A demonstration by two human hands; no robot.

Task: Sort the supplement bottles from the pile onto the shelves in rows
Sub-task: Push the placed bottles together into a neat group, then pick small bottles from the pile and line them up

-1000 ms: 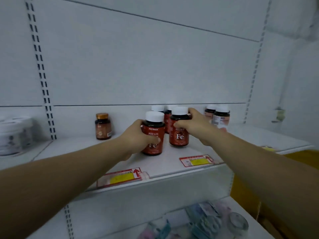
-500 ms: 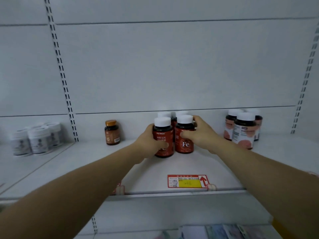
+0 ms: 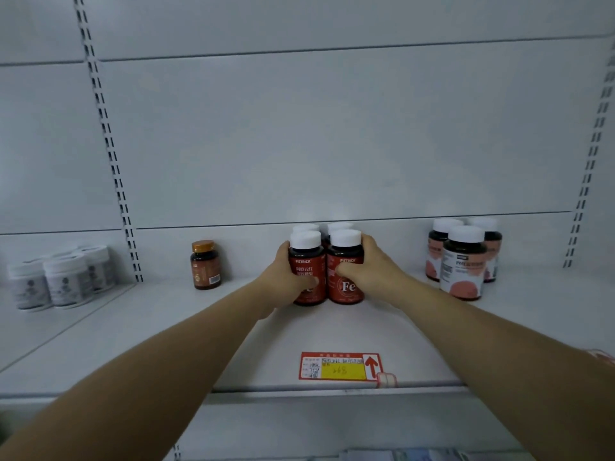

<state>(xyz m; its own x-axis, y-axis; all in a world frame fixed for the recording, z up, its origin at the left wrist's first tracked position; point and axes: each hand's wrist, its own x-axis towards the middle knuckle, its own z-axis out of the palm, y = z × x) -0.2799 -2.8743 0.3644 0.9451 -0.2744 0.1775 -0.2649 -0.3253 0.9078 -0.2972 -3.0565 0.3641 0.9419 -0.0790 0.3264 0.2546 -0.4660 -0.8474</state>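
- left hand (image 3: 286,277) wraps the left red bottle (image 3: 307,262) from its left side, thumb across the front label, fingers curled round the back
- right hand (image 3: 369,271) grips the right red bottle (image 3: 349,289) from the right side, thumb on the label just above the "Fe" mark
- both red bottles upright on the shelf (image 3: 233,327), white caps, sides touching
- 2 more white-capped bottles (image 3: 339,225) directly behind them, mostly hidden
- amber bottle (image 3: 205,265) w/ gold cap stands alone on same shelf, to the left, well apart
- 3 pink-label bottles (image 3: 463,262) clustered to the right, near the back panel
- white jars (image 3: 66,281) on the neighbouring shelf section, far left, past the slotted upright (image 3: 109,151)
- red/yellow price tag (image 3: 339,366) at shelf front edge, in front of the red pair; handwriting too blurred to read
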